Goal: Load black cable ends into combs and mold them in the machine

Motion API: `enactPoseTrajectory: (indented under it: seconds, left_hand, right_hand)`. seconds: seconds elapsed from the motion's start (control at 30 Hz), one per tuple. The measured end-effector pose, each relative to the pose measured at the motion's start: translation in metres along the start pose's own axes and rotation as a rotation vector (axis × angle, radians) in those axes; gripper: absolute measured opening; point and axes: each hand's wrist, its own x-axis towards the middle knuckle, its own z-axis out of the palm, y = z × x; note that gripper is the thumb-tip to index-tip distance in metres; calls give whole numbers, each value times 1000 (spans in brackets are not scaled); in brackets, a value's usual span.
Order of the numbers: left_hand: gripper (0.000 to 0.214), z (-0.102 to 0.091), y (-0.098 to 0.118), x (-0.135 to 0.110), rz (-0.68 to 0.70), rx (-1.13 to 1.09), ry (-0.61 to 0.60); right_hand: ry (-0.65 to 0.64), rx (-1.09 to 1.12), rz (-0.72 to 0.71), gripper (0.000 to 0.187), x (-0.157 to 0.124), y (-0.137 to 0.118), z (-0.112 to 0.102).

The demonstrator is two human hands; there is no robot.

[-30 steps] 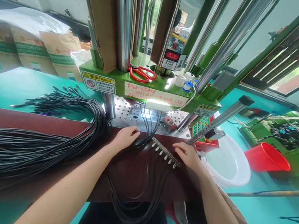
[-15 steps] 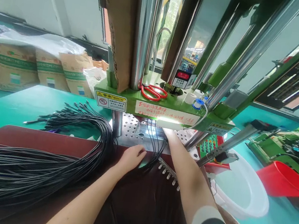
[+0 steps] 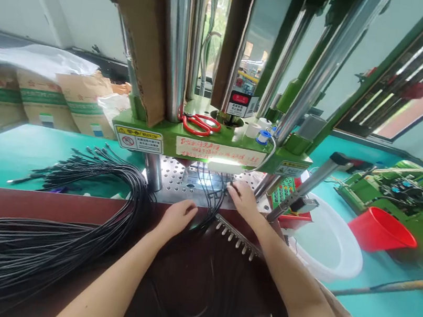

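Observation:
My left hand [image 3: 177, 218] rests at the front edge of the brown tabletop [image 3: 104, 212], its fingers curled and whatever they may hold hidden. Just right of it, several black cables [image 3: 212, 201] run out of the lit metal mould [image 3: 204, 179] and down over the table edge. My right hand [image 3: 244, 198] is beside these cables at the mould's right side. Its fingers are bent inward, and their grip is too small to make out. In front of the perforated plate [image 3: 171, 176] lies a metal bar with several small pegs [image 3: 237, 239].
The green press [image 3: 141, 121] overhangs the mould, with red-handled scissors [image 3: 200, 124] on its ledge. A thick bundle of black cables [image 3: 64, 242] covers the table's left. At right are a button panel [image 3: 282, 193], a white tub [image 3: 350, 264] and a red bucket [image 3: 383, 232].
My right hand has drawn back from under the press to the mould's front right. My left hand keeps its pose near the table edge. The view has shifted to the right.

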Motion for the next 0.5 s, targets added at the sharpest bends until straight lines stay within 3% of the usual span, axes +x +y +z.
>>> enactPoseTrajectory:
  seconds: [0.13, 0.23, 0.27, 0.33, 0.4, 0.5]
  left_hand:
    - [19, 5, -7, 2, -44, -158, 42]
    - [33, 12, -9, 13, -162, -453, 140]
    - [37, 16, -7, 19, -205, -548, 175]
    - [43, 22, 2, 31, -284, -739, 227]
    - [41, 28, 17, 42, -351, -960, 218]
    - [26, 32, 39, 53, -410, -1206, 105]
  right_hand:
    - [181, -23, 182, 23, -113, 28, -66]
    - [429, -289, 413, 31, -214, 72, -115]
    - [419, -423, 489, 33, -245, 87, -127]
    - [235, -644, 593, 33, -288, 109, -143]
    - [150, -723, 637, 35, -298, 113, -146]
    - [119, -431, 578, 35, -246, 82, -129]
